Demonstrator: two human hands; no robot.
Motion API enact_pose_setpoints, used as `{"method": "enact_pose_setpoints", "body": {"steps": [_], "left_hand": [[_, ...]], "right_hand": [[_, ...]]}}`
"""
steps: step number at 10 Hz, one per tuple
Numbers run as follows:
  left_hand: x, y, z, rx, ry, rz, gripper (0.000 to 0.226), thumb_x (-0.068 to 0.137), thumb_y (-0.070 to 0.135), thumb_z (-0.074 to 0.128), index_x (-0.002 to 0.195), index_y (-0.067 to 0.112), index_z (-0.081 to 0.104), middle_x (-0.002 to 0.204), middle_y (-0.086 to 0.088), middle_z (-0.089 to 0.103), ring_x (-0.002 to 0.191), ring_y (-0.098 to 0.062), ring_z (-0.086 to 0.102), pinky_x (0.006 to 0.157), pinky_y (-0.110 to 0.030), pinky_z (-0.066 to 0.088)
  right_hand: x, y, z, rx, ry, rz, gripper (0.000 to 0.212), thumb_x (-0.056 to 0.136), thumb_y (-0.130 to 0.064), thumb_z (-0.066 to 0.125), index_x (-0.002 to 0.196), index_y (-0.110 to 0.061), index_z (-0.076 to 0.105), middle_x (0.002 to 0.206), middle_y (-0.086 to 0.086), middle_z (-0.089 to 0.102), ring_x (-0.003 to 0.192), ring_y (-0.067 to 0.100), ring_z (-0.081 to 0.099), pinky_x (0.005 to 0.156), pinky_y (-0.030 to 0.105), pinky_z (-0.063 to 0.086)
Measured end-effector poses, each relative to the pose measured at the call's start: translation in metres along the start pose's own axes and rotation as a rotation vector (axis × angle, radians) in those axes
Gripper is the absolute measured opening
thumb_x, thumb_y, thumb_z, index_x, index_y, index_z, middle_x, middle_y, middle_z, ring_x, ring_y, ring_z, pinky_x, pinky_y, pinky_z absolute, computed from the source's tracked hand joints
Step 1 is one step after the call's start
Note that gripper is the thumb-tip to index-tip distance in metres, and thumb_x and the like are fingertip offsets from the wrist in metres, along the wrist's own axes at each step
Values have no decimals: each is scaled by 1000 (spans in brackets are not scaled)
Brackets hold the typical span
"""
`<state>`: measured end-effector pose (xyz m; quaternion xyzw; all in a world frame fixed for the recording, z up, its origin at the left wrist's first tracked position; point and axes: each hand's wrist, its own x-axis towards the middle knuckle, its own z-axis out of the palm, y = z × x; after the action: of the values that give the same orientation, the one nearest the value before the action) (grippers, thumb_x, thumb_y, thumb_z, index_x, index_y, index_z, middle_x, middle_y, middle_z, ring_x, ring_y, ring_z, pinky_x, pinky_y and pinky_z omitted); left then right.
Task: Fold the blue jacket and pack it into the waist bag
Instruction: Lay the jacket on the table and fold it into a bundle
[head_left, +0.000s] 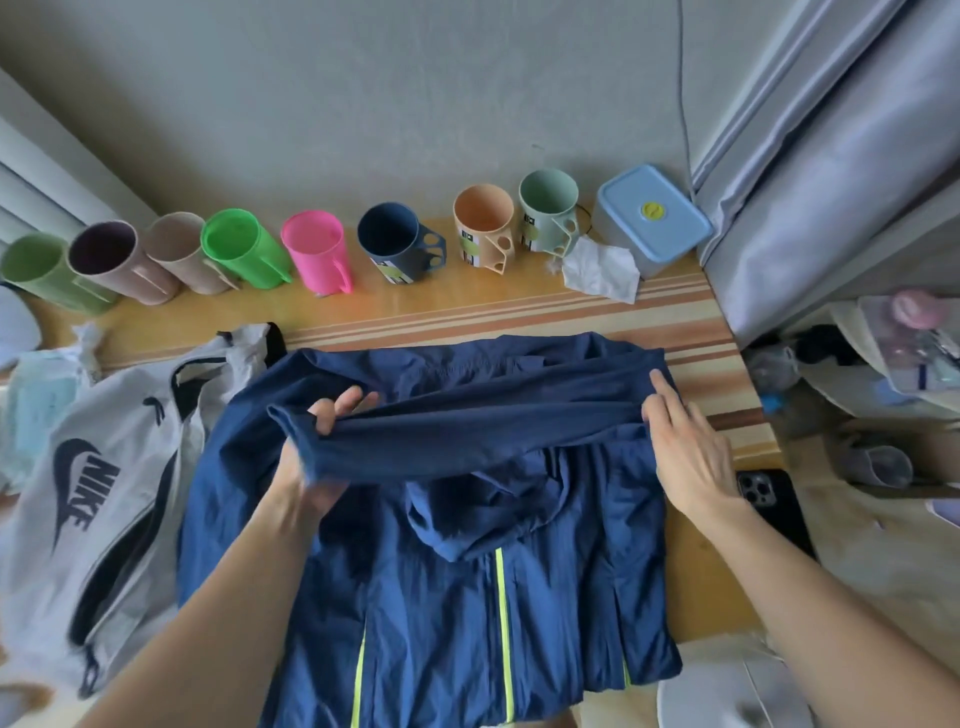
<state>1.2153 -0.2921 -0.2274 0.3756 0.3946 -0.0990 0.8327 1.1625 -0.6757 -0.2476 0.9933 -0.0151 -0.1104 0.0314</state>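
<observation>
The blue jacket (441, 597) with neon-yellow stripes lies spread on the wooden table, hem toward me. One sleeve (467, 441) is stretched sideways across its upper part. My left hand (317, 452) grips the cuff end of that sleeve at the left. At the jacket's right edge, my right hand (685, 447) pinches and presses the fabric at the sleeve's other end. The grey waist bag (98, 493), printed with a dark logo, lies unzipped to the left of the jacket, partly under it.
A row of coloured plastic cups (317, 254) lines the table's (467, 317) back edge, with a blue lidded box (649, 218) and crumpled tissue (602, 270) at the right. A black phone (774, 504) lies beside my right wrist. Curtains and clutter stand at the right.
</observation>
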Motion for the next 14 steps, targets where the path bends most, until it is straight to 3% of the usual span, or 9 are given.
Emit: {"method": "enact_pose_setpoints", "body": {"steps": [1,2,3,5,8,9,11,12,14], "left_hand": [[7,0,-37,1016,201,17,55,111,31,28,160,8,21,168,-13,26,150,-28,33,120,-38,32],[20,-4,-51,-224,399,-309,63,99,57,43,147,16,49,150,-11,53,139,-33,48,115,-48,39],[-13,-9,-39,144,247,-296,72,79,70,68,126,15,60,122,-12,65,114,-35,66,107,-52,48],[-4,-7,-26,490,234,154,20,98,-1,60,102,16,69,103,-16,66,71,-11,66,74,-27,59],[-4,-26,-21,1317,394,605,40,96,31,65,135,29,53,110,4,62,77,-9,61,78,-38,51],[-2,-21,-30,1130,479,582,13,95,21,66,107,21,72,87,7,69,78,-7,63,91,-44,56],[-17,4,-45,930,324,687,18,97,16,67,109,28,75,106,10,75,99,-8,70,91,-28,56],[-16,13,-50,1016,217,768,28,96,5,66,113,26,74,120,12,71,108,-7,67,94,-24,55],[-13,4,-77,1514,-28,648,65,92,-13,51,151,14,49,163,2,39,145,-19,45,115,-26,39]], "right_hand": [[-3,10,7,50,-97,-59,44,72,7,72,102,-15,49,164,15,31,102,38,63,54,38,46],[-5,17,12,77,-49,-104,52,65,-7,86,108,-14,57,153,21,43,103,42,64,73,45,56],[-5,15,13,151,117,-207,44,72,-2,80,110,-12,61,135,16,54,96,37,63,72,46,57],[8,13,5,193,171,-260,24,59,0,74,73,-12,60,95,4,57,79,29,54,53,33,43],[35,-92,31,247,-79,-351,63,101,-57,28,159,-33,28,171,11,15,155,36,19,122,56,26],[39,-94,41,183,-165,-308,69,92,-57,53,154,-32,35,171,11,14,155,38,16,121,59,25],[33,-80,16,412,335,-294,35,66,26,67,86,-2,59,135,24,60,131,42,56,95,49,56],[33,-75,7,404,512,-242,31,68,28,53,84,1,59,134,26,60,124,40,60,79,38,55],[14,-66,31,160,75,-376,36,69,-23,72,100,-11,60,156,22,42,152,38,28,118,54,33]]}}
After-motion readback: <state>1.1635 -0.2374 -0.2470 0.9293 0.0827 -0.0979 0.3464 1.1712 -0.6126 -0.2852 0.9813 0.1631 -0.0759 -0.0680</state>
